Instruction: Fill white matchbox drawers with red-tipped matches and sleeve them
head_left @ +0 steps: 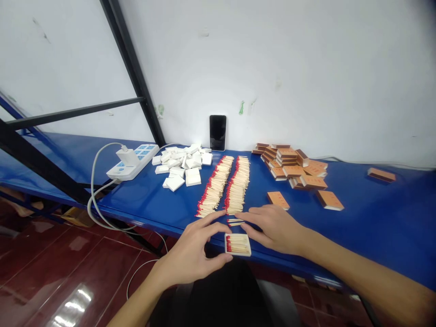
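Observation:
My left hand grips a small white matchbox tray at its left end, between the thumb below and a finger above. Red-tipped matches lie side by side in the tray, heads to the left. The left index finger stretches forward to the near end of the match rows. My right hand has thumb and index finger closed at the right ends of a few loose matches, just beyond the tray. Two long rows of matches, a left row and a right row, run away from my hands.
Empty white trays are heaped at left, by a power strip with a white cable. Orange matchbox sleeves are piled at right, several lying apart. A phone leans on the wall. The blue table's front edge is near my hands.

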Motion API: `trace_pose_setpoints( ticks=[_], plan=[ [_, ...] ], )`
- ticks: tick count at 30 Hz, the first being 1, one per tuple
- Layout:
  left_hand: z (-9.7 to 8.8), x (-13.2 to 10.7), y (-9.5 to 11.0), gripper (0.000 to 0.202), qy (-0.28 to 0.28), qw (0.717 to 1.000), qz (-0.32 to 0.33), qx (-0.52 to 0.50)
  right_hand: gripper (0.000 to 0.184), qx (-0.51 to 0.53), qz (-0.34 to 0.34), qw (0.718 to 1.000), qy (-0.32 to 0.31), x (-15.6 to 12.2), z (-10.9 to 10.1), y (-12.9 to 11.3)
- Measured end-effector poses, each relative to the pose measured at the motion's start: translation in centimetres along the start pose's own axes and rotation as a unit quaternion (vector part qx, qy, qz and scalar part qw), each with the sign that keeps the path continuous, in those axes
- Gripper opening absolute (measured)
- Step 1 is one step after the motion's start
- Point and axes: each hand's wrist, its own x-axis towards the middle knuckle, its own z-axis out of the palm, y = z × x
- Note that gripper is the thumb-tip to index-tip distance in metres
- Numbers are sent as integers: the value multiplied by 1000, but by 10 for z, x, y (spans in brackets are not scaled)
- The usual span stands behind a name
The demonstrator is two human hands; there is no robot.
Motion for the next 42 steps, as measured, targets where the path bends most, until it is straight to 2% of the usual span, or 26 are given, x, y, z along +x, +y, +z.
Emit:
trace_pose_setpoints(
  ticks=[18, 42],
  plan=[
    [1, 0, -1, 38, 9, 1000, -6, -5, 31, 65, 9, 998, -17, 1, -2, -2],
    [2, 0, -3, 36, 14, 1000, 6, -6, 37, 51, 20, 998, -19, 1, -1, -2]
  ],
)
